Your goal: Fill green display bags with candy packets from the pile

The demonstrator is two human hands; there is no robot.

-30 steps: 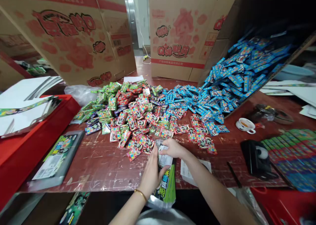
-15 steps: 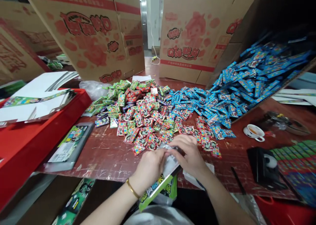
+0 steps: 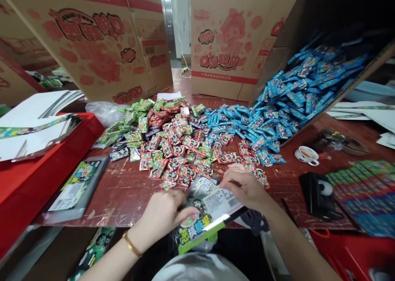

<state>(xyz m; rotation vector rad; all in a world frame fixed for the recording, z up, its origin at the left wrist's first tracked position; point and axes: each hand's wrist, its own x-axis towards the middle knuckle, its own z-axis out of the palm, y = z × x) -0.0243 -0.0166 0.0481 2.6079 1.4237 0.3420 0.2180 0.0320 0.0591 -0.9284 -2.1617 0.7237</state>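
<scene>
Low in front of me, at the table's near edge, is a printed plastic bag [image 3: 202,223] in black and green, with a white barcode label facing up. My left hand [image 3: 168,209], a gold bangle at its wrist, grips the bag's left side, thumb on top and fingers mostly hidden. My right hand [image 3: 243,186] holds the upper right corner near the label with bent fingers. Just beyond both hands lies a heap of small red, green and purple candy packets [image 3: 175,149]. Another printed piece [image 3: 202,186] shows behind the bag, partly covered.
Blue packets [image 3: 296,96] spill from a tipped carton at the right. A cup [image 3: 307,154], a black tape dispenser [image 3: 319,194] and rows of packets [image 3: 367,194] lie right. At left are a stack of printed bags [image 3: 77,188] and a red tray [image 3: 83,137] with white sheets.
My hands have moved apart, the left one leftward. The bag is now spread wider, showing its label and printed face. The whole view has shifted slightly.
</scene>
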